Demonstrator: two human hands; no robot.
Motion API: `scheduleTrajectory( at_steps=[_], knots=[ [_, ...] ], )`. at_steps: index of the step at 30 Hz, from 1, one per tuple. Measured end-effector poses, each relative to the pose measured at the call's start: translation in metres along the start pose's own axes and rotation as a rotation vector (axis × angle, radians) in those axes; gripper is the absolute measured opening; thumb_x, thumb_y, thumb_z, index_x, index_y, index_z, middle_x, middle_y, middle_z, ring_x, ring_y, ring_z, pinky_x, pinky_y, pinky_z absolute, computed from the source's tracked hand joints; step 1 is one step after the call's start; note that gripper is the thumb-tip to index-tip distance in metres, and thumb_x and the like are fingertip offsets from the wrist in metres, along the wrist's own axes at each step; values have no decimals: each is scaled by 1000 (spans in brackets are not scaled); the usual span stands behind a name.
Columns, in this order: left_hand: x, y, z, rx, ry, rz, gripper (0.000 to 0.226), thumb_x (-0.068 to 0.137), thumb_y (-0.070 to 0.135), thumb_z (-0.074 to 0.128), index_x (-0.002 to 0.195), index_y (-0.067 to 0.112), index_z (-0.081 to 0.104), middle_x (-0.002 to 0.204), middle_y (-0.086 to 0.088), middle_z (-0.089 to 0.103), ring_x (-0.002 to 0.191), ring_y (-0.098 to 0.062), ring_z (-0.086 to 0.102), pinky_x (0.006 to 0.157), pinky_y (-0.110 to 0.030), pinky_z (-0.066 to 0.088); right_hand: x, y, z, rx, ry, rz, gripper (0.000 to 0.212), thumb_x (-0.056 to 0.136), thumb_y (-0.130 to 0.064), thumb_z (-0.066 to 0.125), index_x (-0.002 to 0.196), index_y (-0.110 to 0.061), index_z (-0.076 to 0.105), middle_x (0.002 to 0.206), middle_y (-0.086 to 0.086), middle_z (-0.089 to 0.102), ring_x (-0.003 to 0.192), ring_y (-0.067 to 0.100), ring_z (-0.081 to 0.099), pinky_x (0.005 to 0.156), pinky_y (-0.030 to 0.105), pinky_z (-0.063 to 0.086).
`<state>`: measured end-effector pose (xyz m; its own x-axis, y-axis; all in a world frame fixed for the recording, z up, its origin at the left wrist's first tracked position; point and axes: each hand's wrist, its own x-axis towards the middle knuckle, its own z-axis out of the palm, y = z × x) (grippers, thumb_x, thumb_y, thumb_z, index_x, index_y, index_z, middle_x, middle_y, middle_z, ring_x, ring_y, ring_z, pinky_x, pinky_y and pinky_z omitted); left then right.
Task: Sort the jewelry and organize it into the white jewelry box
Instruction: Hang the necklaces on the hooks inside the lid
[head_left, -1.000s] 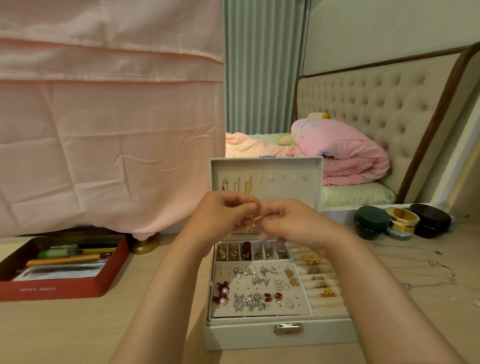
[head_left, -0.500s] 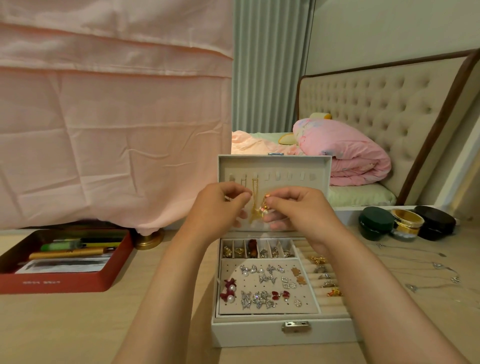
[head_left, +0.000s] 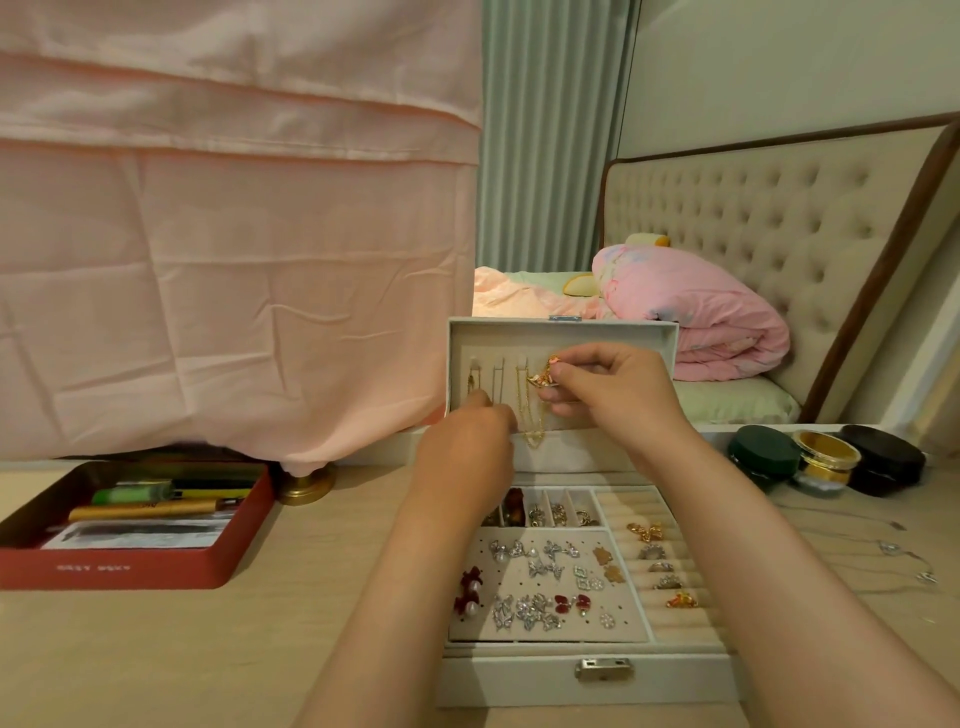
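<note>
Nearest, at the jewelry box (head_left: 519, 682) front: earrings (head_left: 530, 582) and rings (head_left: 660, 567) lie sorted inside. Over them, left hand (head_left: 462, 448) curled beside the dangling gold necklace (head_left: 531, 427); its grip cannot be told. Against the box lid (head_left: 650, 343), right hand (head_left: 614, 391) pinches the necklace top, likely to hook it tangle-free.

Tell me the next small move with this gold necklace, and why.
Probably slip the pinched end over a hook in the lid. The right hand pinches the top of the gold necklace at the lid's hook row, the chain hangs loose below, and the left hand sits by the lower chain, its hold unclear. Thin chains already hang further left.
</note>
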<state>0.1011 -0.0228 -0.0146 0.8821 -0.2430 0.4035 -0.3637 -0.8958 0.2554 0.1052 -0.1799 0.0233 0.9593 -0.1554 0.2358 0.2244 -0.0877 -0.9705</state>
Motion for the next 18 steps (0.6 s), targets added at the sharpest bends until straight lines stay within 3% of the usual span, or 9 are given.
scheduleTrajectory(
  at_steps=[3,5,8,10,14,18],
  knots=[
    [0,2,0,12,0,-18,27,96,14,54,119,20,66,116,-2,54,96,-26,62,74,-36,51,9,4,4,-96,-2,-60,6,90,-3,72,89,-9,74,82,16,76,75,21,76,69,31,63],
    [0,2,-2,-9,-2,-23,25,96,17,54,118,21,65,116,-1,56,96,-25,61,77,-36,51,15,9,6,-191,8,-141,11,87,-7,75,84,-17,76,76,8,76,73,20,75,70,31,61],
    [1,1,-4,-55,-17,-36,24,95,20,56,116,22,66,115,-1,59,100,-23,60,81,-36,50,19,15,7,-475,-9,-266,14,82,-14,81,82,-28,78,76,-7,74,72,6,69,71,17,54],
    [2,0,-5,-73,-32,-49,23,93,20,57,115,22,66,114,-1,60,100,-22,58,82,-35,50,18,18,9,-607,-88,-283,13,81,-14,83,87,-26,80,79,-14,72,75,-2,65,73,14,50],
    [2,-3,-4,-87,-46,-58,24,92,20,59,114,23,67,114,-1,60,101,-21,57,83,-34,49,10,18,6,-856,-150,-290,12,85,-23,79,95,-29,80,90,-14,74,86,4,66,82,26,53],
    [3,-4,-4,-96,-46,-49,21,92,21,60,111,22,68,110,-1,61,97,-20,57,83,-35,51,-5,16,4,-1095,-227,-302,11,89,-36,69,96,-36,78,92,-18,71,86,5,62,75,27,51]
  ],
)
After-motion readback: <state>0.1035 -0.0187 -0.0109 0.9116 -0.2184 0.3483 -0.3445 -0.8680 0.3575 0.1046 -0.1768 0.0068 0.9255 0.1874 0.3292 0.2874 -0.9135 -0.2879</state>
